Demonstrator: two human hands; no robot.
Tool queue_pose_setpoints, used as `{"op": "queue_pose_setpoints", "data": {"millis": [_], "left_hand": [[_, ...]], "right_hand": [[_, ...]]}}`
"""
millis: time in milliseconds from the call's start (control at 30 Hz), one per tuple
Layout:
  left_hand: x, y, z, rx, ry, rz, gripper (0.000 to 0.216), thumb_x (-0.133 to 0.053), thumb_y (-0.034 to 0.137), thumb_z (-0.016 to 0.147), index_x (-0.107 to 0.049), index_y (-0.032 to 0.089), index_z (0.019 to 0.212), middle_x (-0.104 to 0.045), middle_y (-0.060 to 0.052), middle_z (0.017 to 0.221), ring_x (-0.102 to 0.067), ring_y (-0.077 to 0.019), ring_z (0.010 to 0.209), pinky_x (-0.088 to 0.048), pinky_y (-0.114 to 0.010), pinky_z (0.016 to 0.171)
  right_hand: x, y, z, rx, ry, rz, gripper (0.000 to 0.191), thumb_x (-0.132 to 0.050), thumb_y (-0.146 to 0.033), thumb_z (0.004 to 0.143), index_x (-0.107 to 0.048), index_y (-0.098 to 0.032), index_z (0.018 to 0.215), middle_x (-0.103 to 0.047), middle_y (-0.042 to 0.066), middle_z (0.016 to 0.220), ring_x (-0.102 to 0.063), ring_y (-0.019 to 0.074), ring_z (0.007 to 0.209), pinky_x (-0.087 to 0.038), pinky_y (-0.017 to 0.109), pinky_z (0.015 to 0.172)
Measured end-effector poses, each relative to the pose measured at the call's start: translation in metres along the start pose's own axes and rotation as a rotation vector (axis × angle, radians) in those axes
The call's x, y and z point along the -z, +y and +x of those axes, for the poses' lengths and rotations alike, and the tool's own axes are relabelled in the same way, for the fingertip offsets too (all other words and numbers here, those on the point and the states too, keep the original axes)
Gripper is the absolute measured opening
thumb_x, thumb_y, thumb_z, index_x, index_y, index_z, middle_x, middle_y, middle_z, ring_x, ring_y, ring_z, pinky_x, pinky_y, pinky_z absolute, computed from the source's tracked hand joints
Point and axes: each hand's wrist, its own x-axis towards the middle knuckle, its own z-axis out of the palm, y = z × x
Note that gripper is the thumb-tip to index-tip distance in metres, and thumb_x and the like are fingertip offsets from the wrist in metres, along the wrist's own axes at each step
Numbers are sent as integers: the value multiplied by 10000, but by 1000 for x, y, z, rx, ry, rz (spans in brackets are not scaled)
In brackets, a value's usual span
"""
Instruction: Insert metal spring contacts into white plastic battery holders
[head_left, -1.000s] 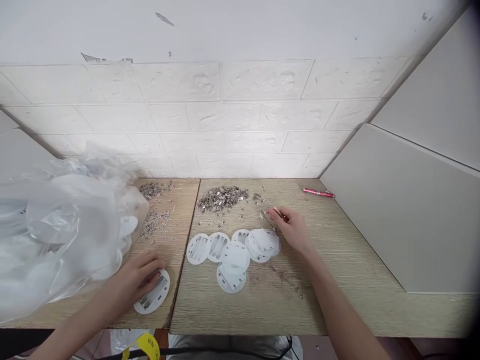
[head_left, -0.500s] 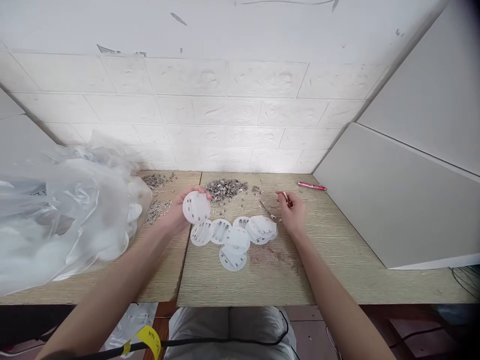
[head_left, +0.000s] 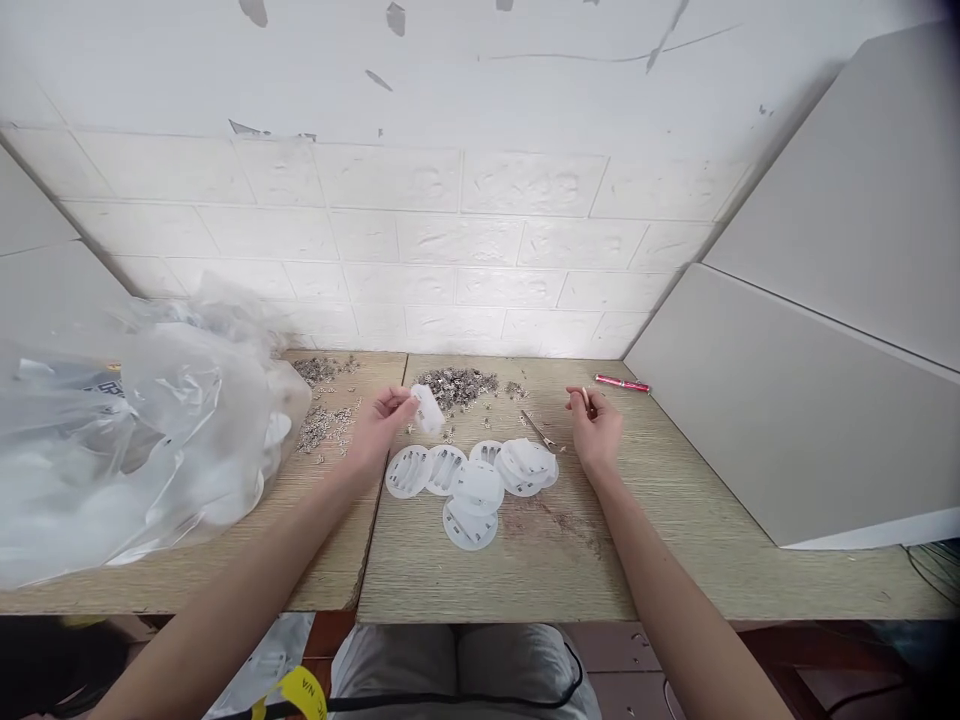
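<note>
My left hand (head_left: 385,428) pinches the edge of a white plastic disc (head_left: 428,410) above the table, tilted so that it looks narrow. Below it lie several similar round discs (head_left: 409,471) with slots and small metal contacts, some overlapping in a loose cluster. To the right of the cluster, my right hand (head_left: 597,430) is closed with its fingers curled in; whatever it may hold is hidden. Between that hand and the discs rests a thin pointed metal tool (head_left: 537,429). Behind the discs is a heap of small metal pieces (head_left: 457,387).
A large clear plastic bag (head_left: 187,430) of white parts fills the left side. More small metal pieces (head_left: 322,425) lie beside it. A red pen (head_left: 622,383) sits at the back right, near a grey panel (head_left: 780,400). A white brick wall (head_left: 480,240) stands behind.
The disc in my left hand has turned from facing me to a steep tilt and moved right. My right hand has shifted slightly right. The camera view has tilted up a little.
</note>
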Motion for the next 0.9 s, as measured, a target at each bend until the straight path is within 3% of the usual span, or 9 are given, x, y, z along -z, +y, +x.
{"op": "queue_pose_setpoints", "data": {"millis": [133,233,367,467,567,667,800,900], "left_hand": [[-3,0,-4,-167,99,253,285,-714,393,708,-572,147,737,-658,-58,868,-614,-140,748,-498,-250,644],[-4,-2,-6,-263,96,314,260,-679,384,749,-563,151,750,-652,-70,906,-622,-151,794,-525,-250,627],[-8,-4,-13,-376,-37,331,198,-655,341,791,-575,162,763,-636,-63,909,-626,-147,807,-560,-244,596],[-14,-6,-22,-471,-189,339,146,-642,306,812,-590,171,791,-640,-59,918,-637,-149,849,-588,-252,617],[-18,-7,-30,-526,-314,372,131,-629,307,828,-617,186,878,-653,-55,930,-642,-143,847,-595,-246,618],[-20,-6,-34,-497,-402,403,180,-638,342,822,-636,200,931,-653,-33,860,-629,-125,766,-588,-235,601],[-21,-3,-35,-401,-352,360,179,-630,357,820,-634,183,867,-620,-26,801,-605,-116,703,-564,-220,552],[-22,-2,-36,-358,-323,339,173,-620,353,826,-619,183,861,-595,-29,811,-590,-115,706,-555,-215,537]], "right_hand": [[1,-8,-5,149,-10,-42,307,-469,-362,870,-673,-151,962,-628,33,722,-524,150,621,-404,278,577],[0,-27,-20,377,-108,-75,274,-444,-312,912,-649,-172,1026,-635,42,761,-560,166,667,-442,298,601],[-7,-58,-49,714,-348,-72,281,-471,-275,925,-575,-220,1181,-648,45,839,-580,183,757,-479,330,683],[-16,-74,-67,790,-412,-89,328,-541,-287,903,-545,-223,1225,-658,57,914,-581,196,828,-479,340,730],[-19,-79,-77,695,-390,-33,200,-534,-272,911,-627,-215,1079,-659,45,848,-579,178,788,-468,315,714],[-8,-73,-82,419,-350,71,175,-525,-301,911,-674,-211,895,-660,33,796,-578,156,717,-453,277,636],[23,-60,-92,84,-182,113,228,-578,-403,853,-664,-192,833,-657,33,744,-580,164,674,-450,268,591],[40,-61,-110,32,-225,-14,286,-536,-454,869,-678,-206,879,-627,20,664,-558,163,616,-431,268,551]]}}
